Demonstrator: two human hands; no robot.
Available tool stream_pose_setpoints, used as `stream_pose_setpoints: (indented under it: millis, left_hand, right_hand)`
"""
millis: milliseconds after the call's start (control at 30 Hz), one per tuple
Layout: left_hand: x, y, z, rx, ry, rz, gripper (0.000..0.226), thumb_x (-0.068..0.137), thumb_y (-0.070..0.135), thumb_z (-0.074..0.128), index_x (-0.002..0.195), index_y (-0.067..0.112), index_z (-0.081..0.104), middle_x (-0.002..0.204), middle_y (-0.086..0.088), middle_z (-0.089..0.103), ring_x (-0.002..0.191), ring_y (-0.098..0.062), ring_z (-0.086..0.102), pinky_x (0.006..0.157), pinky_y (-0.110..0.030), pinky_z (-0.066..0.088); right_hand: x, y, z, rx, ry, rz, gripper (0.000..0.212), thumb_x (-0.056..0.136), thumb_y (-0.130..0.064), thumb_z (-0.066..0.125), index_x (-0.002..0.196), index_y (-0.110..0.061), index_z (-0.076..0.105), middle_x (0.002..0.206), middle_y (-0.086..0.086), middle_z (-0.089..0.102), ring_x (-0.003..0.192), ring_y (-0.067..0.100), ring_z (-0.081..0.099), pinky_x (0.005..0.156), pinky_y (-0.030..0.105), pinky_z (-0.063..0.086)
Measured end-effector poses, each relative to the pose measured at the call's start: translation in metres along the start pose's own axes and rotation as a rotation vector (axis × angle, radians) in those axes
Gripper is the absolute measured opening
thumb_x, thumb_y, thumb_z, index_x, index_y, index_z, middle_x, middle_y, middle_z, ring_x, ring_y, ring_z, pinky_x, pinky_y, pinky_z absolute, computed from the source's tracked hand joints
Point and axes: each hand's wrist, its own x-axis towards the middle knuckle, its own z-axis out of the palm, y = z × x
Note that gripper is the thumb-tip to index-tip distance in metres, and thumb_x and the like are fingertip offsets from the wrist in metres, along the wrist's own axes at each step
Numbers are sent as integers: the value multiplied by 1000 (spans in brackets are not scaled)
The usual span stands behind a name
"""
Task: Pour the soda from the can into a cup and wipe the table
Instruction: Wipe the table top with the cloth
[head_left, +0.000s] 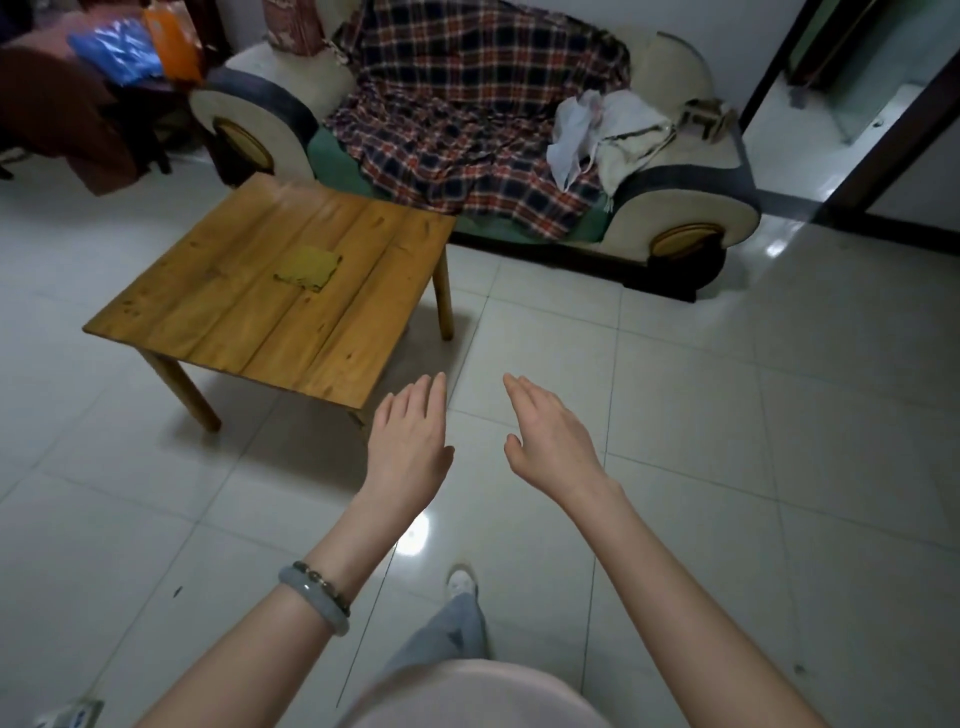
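Observation:
A low wooden table (218, 306) stands on the tiled floor at the left of the head view. A flat yellow cloth (308, 266) lies near the middle of its top. No can or cup shows anywhere. My left hand (410, 436) is stretched out flat over the floor, just off the table's near right corner, fingers extended and holding nothing. My right hand (548, 436) hovers beside it to the right, also flat and holding nothing. Both hands are well short of the cloth.
A cream and dark sofa (691, 208) with a plaid blanket (467, 114) and white cloths (608, 135) stands behind the table. A dark-framed doorway (883, 145) is at the right. Clutter with blue and orange bags (135, 47) sits far left. My foot (461, 579) is below my hands.

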Motion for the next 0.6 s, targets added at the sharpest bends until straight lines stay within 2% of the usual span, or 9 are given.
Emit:
stream_pose_setpoints:
  millis: [67, 133, 400, 600]
  left_hand:
    - [39, -4, 2, -10, 16, 7, 91, 62, 19, 83, 138, -1, 38, 134, -21, 50, 122, -35, 50, 100, -46, 41]
    - [76, -8, 1, -19, 20, 11, 92, 59, 20, 85, 136, -1, 40, 132, -21, 52, 119, -35, 53, 97, -46, 43]
    - [190, -21, 1, 11, 28, -2, 91, 58, 21, 86, 135, -1, 42, 130, -19, 54, 118, -33, 54, 98, -44, 43]
    - [273, -28, 10, 46, 30, -88, 95, 52, 21, 88, 133, -2, 44, 126, -19, 56, 114, -33, 57, 95, -44, 45]
  right_hand:
    - [36, 11, -8, 5, 0, -3, 68, 88, -11, 48, 148, -11, 16, 153, 8, 25, 140, 21, 24, 110, 31, 26]
    - [70, 20, -16, 14, -4, 0, 67, 89, -11, 48, 148, -12, 16, 153, 8, 25, 140, 21, 24, 110, 30, 25]
    - [188, 52, -32, 28, -3, -31, 67, 89, -9, 48, 148, -12, 16, 152, 5, 27, 138, 19, 26, 109, 28, 27]
    - [279, 85, -37, 30, -40, -103, 66, 90, -10, 49, 148, -12, 17, 152, 7, 28, 138, 21, 28, 110, 31, 29]
